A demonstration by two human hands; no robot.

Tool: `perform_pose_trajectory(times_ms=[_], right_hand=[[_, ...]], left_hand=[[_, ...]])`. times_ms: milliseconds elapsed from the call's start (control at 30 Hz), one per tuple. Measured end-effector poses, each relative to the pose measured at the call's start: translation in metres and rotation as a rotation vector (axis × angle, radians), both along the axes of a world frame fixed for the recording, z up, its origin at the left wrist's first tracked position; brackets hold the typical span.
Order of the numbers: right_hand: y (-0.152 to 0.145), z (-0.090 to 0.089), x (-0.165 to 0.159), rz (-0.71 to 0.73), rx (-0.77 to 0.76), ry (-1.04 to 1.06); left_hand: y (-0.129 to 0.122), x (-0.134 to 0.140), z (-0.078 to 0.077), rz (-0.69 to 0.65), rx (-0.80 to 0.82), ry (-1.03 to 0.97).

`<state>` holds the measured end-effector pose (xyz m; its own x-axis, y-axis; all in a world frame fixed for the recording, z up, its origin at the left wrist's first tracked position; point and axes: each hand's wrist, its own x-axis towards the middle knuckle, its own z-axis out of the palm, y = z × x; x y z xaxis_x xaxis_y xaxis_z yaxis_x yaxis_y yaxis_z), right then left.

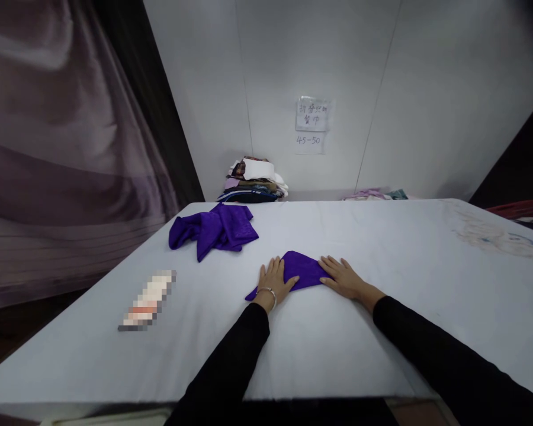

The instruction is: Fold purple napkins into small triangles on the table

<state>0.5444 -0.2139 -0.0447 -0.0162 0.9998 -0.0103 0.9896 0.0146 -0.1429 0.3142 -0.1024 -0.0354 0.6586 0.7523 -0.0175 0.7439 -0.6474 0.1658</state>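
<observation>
A folded purple cloth napkin (305, 270) lies flat near the middle of the white-covered table, its top edge coming to a blunt peak. My left hand (276, 283), with a bracelet at the wrist, rests on the napkin's left part, fingers spread. A pointed purple corner sticks out to the left from under that hand. Over the right end of the napkin lies my right hand (343, 278), palm down with fingers stretched out. Both palms hide parts of the cloth.
Crumpled purple cloth (222, 229) lies at the table's back left. A pixelated flat object (148, 302) is at left on the white tablecloth (404, 331). Folded garments (254, 182) are stacked behind the table, below a handwritten paper sign (311, 115). A curtain (71, 130) hangs at left.
</observation>
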Motion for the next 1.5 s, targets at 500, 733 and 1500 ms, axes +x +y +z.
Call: perform_pose_trajectory(times_ms=[500, 733, 1500], right_hand=[[0.0, -0.006, 0.004, 0.008, 0.024, -0.009], [-0.001, -0.004, 0.002, 0.003, 0.02, -0.025], [0.0, -0.009, 0.004, 0.005, 0.032, -0.012]], left_hand=[[0.01, -0.104, 0.009, 0.357, -0.001, 0.1], [-0.026, -0.014, 0.017, 0.014, 0.072, -0.055], [-0.028, -0.084, 0.002, 0.128, -0.013, 0.088]])
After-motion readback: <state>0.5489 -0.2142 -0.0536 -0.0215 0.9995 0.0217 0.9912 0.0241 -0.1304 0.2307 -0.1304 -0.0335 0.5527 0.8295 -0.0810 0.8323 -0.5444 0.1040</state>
